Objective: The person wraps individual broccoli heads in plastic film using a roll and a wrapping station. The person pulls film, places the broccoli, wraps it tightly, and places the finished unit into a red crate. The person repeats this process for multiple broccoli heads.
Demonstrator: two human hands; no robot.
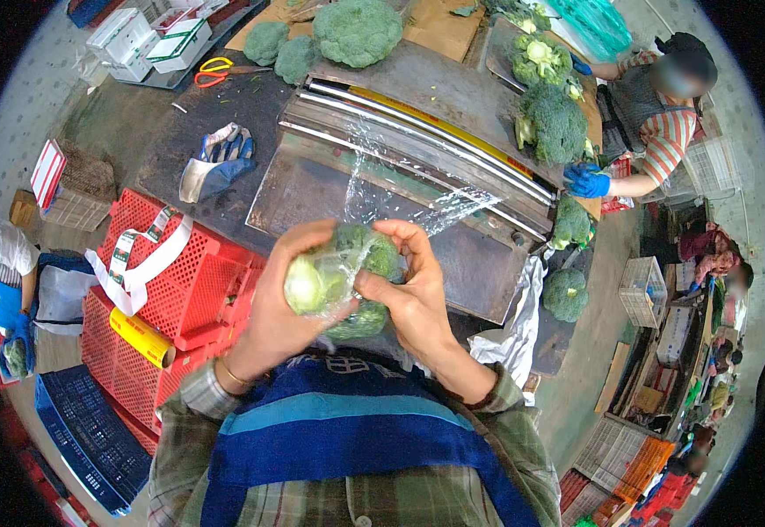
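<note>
Between my two hands, in front of my apron, is a broccoli head [306, 284] with its pale cut stem facing left. Clear plastic film [382, 191] covers it and stretches away over the film-wrapping machine [422, 132]. My left hand [283, 290] cups the stem side. My right hand [408, 283] grips the floret side, its thumb pressing the gathered film and its fingers curled over the top. The machine has metal rollers, a yellow film tube and a flat metal plate [389, 244] just beyond my hands.
Unwrapped broccoli [358, 31] lies at the table's far side and right edge [565, 295]. Scissors [214, 72] and a work glove [219, 161] lie left of the machine. Red plastic crates [158, 263] stand at left. A co-worker in blue gloves [586, 180] handles broccoli at right.
</note>
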